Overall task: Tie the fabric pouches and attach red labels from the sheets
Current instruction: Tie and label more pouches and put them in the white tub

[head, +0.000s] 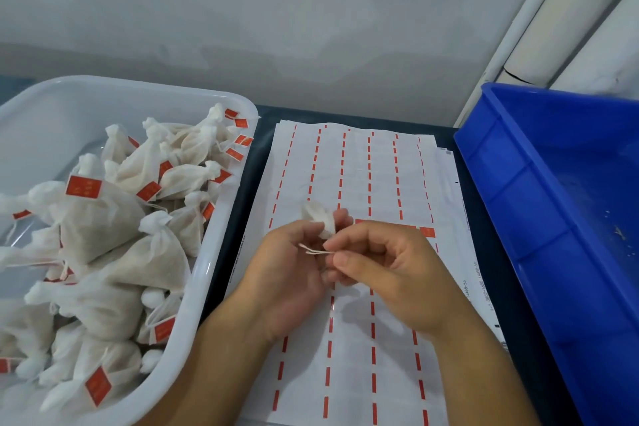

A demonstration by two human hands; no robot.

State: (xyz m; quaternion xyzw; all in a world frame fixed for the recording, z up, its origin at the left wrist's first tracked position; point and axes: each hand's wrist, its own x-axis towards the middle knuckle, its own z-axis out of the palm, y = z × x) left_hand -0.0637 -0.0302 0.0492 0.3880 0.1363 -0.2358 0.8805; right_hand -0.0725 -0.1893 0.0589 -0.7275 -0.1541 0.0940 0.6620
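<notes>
Both forearms reached in from the lower edge, bare, converging toward the middle. The left hand [290, 273] lay palm-up, its fingers curled round a pouch [320, 218]. The right hand [387, 270] sat just beside it, knuckles up, fingers bent, thumb and forefinger in a pinching grip on the string [313, 250]. The fingertips of the two hands nearly touched.

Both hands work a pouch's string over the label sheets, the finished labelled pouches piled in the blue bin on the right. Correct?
Not quite. The head view shows the finished pouches piled in the white tub on the left; the blue bin on the right holds none. The rest stands: the left hand and right hand work the string over the label sheets.
</notes>
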